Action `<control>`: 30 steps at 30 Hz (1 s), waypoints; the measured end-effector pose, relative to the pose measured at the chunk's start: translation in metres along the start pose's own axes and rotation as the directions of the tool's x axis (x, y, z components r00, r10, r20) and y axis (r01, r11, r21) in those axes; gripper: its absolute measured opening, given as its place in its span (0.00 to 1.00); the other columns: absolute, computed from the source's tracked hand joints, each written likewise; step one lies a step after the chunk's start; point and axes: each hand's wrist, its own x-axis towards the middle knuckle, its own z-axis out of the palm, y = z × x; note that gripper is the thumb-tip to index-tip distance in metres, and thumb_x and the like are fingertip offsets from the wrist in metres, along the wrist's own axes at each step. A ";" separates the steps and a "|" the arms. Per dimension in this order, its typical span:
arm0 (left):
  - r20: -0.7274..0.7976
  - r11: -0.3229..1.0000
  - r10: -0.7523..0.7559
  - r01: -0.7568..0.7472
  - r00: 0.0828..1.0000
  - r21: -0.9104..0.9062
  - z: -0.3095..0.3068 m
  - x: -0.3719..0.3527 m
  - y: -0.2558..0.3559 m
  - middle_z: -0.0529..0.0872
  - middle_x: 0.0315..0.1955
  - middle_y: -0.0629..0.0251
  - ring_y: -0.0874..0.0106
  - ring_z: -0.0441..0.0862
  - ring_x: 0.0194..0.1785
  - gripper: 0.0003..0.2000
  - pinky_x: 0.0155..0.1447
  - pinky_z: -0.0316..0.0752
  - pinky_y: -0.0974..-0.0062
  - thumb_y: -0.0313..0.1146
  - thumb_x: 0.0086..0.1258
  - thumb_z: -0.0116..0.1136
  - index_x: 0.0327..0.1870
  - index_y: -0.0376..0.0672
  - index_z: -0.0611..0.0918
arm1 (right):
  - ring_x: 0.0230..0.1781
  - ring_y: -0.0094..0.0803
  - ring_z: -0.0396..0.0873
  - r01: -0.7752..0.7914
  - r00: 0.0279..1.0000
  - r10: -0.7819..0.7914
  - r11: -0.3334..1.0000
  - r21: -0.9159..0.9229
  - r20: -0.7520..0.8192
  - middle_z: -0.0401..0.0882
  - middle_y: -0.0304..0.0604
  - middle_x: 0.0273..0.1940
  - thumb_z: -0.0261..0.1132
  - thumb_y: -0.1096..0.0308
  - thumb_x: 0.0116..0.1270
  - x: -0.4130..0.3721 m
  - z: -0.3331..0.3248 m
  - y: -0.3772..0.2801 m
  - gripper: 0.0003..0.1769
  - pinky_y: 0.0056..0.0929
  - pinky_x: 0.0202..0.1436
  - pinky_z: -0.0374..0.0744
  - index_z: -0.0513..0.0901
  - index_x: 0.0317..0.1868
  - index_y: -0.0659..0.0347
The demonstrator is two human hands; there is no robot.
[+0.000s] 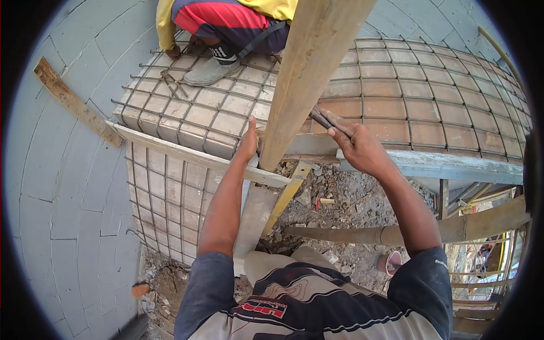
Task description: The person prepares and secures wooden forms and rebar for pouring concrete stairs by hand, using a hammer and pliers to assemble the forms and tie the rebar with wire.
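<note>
A long wooden post (300, 73) rises slantwise in front of me, its foot by the corner of the formwork. My left hand (247, 141) is upright at the post's left side, with one digit stretched upward; the rest of its fingers are partly hidden. On the other side, my right hand (361, 146) is closed around a dark slim tool (322, 118). The tool's far end disappears behind the post, so its kind does not show. A narrow board edge (198, 153) runs just beneath my left forearm.
Rebar mesh (402, 93) covers the stepped formwork. A person in a boot (212, 72) crouches on it, beside pincers (173, 85). Below lie a yellow-edged board (286, 198), rubble (351, 198), a bamboo pole (362, 233) and a bucket (390, 263). A grey block wall (68, 198) stands left.
</note>
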 end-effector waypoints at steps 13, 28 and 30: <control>-0.020 0.998 0.049 -0.049 0.999 -0.045 0.002 -0.007 0.002 0.71 0.64 0.45 0.63 0.65 0.68 0.51 0.72 0.54 0.69 0.74 0.68 0.29 0.68 0.25 0.65 | 0.45 0.60 0.78 0.060 0.982 -0.039 0.993 -0.104 0.187 0.80 0.64 0.39 0.54 0.58 0.73 0.048 -0.037 0.002 0.20 0.51 0.48 0.74 0.78 0.56 0.63; -0.358 0.942 0.335 -0.306 0.872 0.136 0.006 -0.048 -0.022 0.82 0.46 0.62 0.72 0.78 0.49 0.21 0.54 0.74 0.73 0.47 0.73 0.54 0.57 0.39 0.77 | 0.25 0.49 0.82 0.202 0.803 -0.108 0.974 -0.098 0.586 0.82 0.56 0.28 0.61 0.67 0.59 0.201 0.027 0.088 0.13 0.45 0.32 0.79 0.81 0.27 0.72; -0.407 0.952 0.304 -0.286 0.861 0.105 0.004 -0.054 -0.021 0.83 0.41 0.63 0.73 0.79 0.44 0.20 0.50 0.76 0.73 0.50 0.73 0.55 0.53 0.41 0.78 | 0.28 0.48 0.83 0.406 0.684 -0.313 0.914 0.012 0.659 0.82 0.54 0.28 0.62 0.72 0.50 0.235 0.048 0.106 0.09 0.45 0.32 0.79 0.82 0.28 0.71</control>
